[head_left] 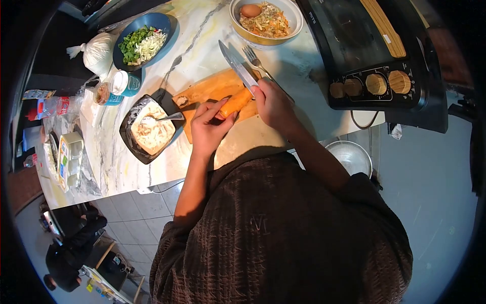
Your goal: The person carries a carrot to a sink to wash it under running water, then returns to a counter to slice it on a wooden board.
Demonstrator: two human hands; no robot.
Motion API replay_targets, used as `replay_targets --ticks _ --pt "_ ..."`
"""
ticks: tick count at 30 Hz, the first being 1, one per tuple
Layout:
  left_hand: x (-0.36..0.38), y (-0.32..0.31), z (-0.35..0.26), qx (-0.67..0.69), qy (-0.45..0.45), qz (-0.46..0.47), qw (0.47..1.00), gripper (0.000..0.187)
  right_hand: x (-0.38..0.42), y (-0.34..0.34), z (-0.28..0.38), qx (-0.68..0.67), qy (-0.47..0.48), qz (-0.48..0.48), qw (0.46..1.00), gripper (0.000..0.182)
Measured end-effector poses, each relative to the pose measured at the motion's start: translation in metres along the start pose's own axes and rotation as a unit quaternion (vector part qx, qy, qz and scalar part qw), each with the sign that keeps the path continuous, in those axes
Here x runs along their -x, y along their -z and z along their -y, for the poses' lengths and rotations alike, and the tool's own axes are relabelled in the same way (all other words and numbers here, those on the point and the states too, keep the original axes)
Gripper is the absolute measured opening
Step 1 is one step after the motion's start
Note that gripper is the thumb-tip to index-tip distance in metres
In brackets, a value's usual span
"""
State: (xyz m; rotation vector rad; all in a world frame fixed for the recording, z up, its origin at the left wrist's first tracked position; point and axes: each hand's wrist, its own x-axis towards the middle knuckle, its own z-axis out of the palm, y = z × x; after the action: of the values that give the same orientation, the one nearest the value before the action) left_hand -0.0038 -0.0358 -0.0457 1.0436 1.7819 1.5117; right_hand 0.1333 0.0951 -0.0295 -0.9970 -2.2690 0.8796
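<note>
My left hand (210, 126) pinches an orange carrot (237, 103) between thumb and fingers, low over the wooden cutting board (205, 87). Wrapped round the handle of a kitchen knife (238, 65) is my right hand (273, 104); the blade points away from me and to the left, its base close to the carrot's far end. A fork (256, 60) lies just right of the blade. Left of the board, a black square bowl (144, 156) contains a creamy white mixture with a spoon (169, 117) in it.
At the back stand a blue bowl (172, 35) of chopped greens and a pale bowl (298, 23) with shredded food and an egg (250, 10). A toaster oven (349, 55) flanks the right. Jars, a tied bag (98, 54) and an egg carton (70, 157) are left. Someone (66, 258) is lower left.
</note>
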Motion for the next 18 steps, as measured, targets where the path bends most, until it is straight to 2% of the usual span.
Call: replay_targets --ticks 2,5,9,11,15,17,18 --pt "-0.001 -0.002 0.005 0.009 -0.020 -0.007 1.000 0.040 -0.003 0.004 0.000 0.001 -0.056 0.015 0.998 0.018" --pt "-0.002 -0.002 0.008 0.016 -0.030 -0.017 0.999 0.040 -0.008 0.010 -0.006 -0.040 -0.033 0.071 0.996 0.019" --pt "-0.001 0.000 0.008 0.016 -0.028 -0.007 0.999 0.040 -0.005 0.004 -0.005 -0.020 -0.012 0.034 0.999 0.020" --pt "-0.002 0.000 0.011 0.011 -0.031 -0.009 0.999 0.040 -0.010 0.004 -0.013 -0.025 -0.059 0.051 0.997 0.021" --pt "-0.001 0.001 0.009 0.022 -0.023 -0.010 0.999 0.039 -0.009 0.011 -0.005 -0.055 -0.074 0.107 0.990 0.020" --pt "-0.002 -0.001 0.011 0.027 -0.029 -0.013 0.999 0.039 -0.008 0.007 -0.006 -0.019 0.002 0.065 0.998 0.020" --pt "-0.002 -0.001 0.011 0.030 -0.033 -0.015 0.999 0.039 -0.009 0.007 -0.007 -0.019 0.002 0.066 0.998 0.020"
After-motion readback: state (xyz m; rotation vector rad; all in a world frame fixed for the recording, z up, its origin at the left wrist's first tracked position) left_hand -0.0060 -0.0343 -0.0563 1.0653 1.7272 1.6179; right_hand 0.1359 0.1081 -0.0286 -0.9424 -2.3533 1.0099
